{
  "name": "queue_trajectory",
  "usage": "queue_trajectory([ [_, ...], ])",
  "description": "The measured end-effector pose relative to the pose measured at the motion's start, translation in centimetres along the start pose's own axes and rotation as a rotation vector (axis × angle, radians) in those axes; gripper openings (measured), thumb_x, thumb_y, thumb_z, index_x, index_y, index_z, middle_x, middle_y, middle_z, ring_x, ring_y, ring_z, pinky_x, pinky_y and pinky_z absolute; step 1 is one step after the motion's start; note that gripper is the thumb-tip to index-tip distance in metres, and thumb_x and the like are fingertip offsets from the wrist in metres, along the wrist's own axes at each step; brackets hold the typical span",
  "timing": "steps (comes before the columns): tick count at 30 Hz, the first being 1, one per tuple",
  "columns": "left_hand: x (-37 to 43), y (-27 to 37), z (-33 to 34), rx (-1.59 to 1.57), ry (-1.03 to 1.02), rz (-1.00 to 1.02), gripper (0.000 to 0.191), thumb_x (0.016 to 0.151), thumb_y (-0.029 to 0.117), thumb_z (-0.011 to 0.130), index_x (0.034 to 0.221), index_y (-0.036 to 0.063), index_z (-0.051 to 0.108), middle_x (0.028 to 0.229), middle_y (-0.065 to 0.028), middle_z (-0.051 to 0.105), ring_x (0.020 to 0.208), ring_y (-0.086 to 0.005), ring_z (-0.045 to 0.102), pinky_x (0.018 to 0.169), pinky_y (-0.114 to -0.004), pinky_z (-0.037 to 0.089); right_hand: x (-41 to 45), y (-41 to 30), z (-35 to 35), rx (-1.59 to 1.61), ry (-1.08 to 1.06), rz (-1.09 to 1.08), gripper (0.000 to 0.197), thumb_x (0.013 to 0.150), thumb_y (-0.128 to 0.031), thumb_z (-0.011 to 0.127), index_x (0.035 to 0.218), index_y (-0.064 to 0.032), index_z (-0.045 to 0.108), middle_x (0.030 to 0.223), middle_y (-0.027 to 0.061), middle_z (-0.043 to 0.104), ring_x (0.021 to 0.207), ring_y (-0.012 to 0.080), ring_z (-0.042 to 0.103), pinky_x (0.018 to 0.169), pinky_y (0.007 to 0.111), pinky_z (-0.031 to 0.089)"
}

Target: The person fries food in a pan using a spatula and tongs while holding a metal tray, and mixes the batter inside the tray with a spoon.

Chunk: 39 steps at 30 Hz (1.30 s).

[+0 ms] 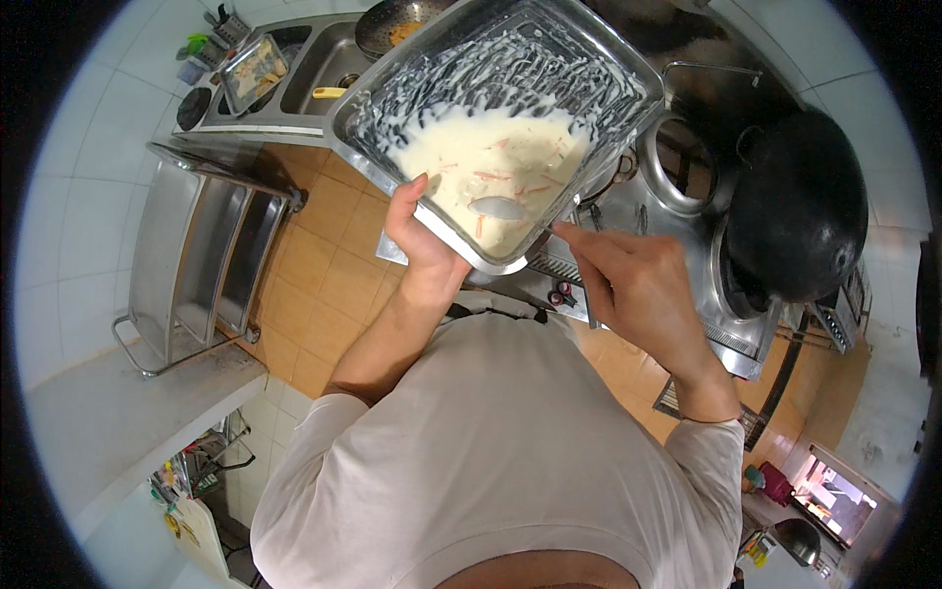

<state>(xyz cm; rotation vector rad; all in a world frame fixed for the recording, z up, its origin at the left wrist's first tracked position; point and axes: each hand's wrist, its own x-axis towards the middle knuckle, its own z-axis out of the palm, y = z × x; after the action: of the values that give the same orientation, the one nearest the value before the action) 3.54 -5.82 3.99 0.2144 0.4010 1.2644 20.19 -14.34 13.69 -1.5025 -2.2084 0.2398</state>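
My left hand (425,239) grips the near-left edge of a deep rectangular metal pan (364,163), thumb over the rim and the other fingers hidden beneath. The pan is tilted, and a thick cream-coloured batter (478,151) with thin orange and a few green shreds has pooled toward me. White streaks of it coat the far inner wall and bottom. My right hand (633,291) pinches the handle of a metal spoon (497,208) at the pan's right rim. The spoon's bowl rests in the batter near the close corner.
A wok (798,206) stands tipped up on the stove (662,243) at right, beside an open burner ring (681,162). Far left are a sink (316,77), a perforated pan (383,29) and a tray of food (254,77). A metal trolley (210,250) stands left.
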Motion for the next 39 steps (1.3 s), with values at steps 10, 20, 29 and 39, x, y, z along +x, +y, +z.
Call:
queue_trajectory([
  [10, -0.2, -0.2, 0.2, 0.021, -0.003, -0.002, 0.072, 0.074, 0.036, 0.045, 0.133, -0.0041, 0.038, 0.131, -0.0235, 0.047, 0.120, -0.0379, 0.048, 0.103, -0.046, 0.036, 0.0, -0.9, -0.9, -0.064, -0.052, 0.027, 0.029, 0.073, 0.003, 0.063, 0.101, -0.0052, 0.067, 0.064, 0.0096, 0.061, 0.049, 0.0252, 0.056, 0.045, 0.033, 0.042],
  [20, -0.1, -0.4, 0.1, 0.015, -0.003, 0.006, 0.071, 0.075, 0.036, 0.045, 0.132, -0.0039, 0.039, 0.131, -0.0227, 0.048, 0.119, -0.0376, 0.048, 0.102, -0.047, 0.037, 0.1, -0.1, 0.1, 0.148, -0.121, 0.197, 0.018, 0.078, -0.007, 0.061, 0.094, -0.0031, 0.068, 0.066, 0.0121, 0.064, 0.049, 0.0290, 0.058, 0.048, 0.038, 0.045],
  [29, 0.1, -0.5, -0.2, -0.007, 0.015, -0.012, 0.068, 0.075, 0.036, 0.044, 0.130, -0.0041, 0.042, 0.128, -0.0227, 0.050, 0.117, -0.0374, 0.050, 0.101, -0.047, 0.039, 0.5, 0.9, 0.1, 0.430, -0.200, 0.393, 0.019, 0.083, -0.011, 0.057, 0.095, -0.0001, 0.067, 0.076, 0.0199, 0.065, 0.067, 0.0320, 0.064, 0.062, 0.034, 0.048],
  [39, 0.0, -0.5, 0.4, 0.047, 0.076, 0.025, 0.066, 0.075, 0.035, 0.044, 0.128, -0.0049, 0.043, 0.126, -0.0235, 0.052, 0.114, -0.0381, 0.052, 0.098, -0.047, 0.040, 0.5, 3.5, 0.6, 0.839, -0.323, 0.662, 0.020, 0.086, -0.009, 0.056, 0.097, 0.0020, 0.068, 0.062, 0.0009, 0.059, 0.054, 0.0065, 0.049, 0.050, 0.024, 0.039],
])
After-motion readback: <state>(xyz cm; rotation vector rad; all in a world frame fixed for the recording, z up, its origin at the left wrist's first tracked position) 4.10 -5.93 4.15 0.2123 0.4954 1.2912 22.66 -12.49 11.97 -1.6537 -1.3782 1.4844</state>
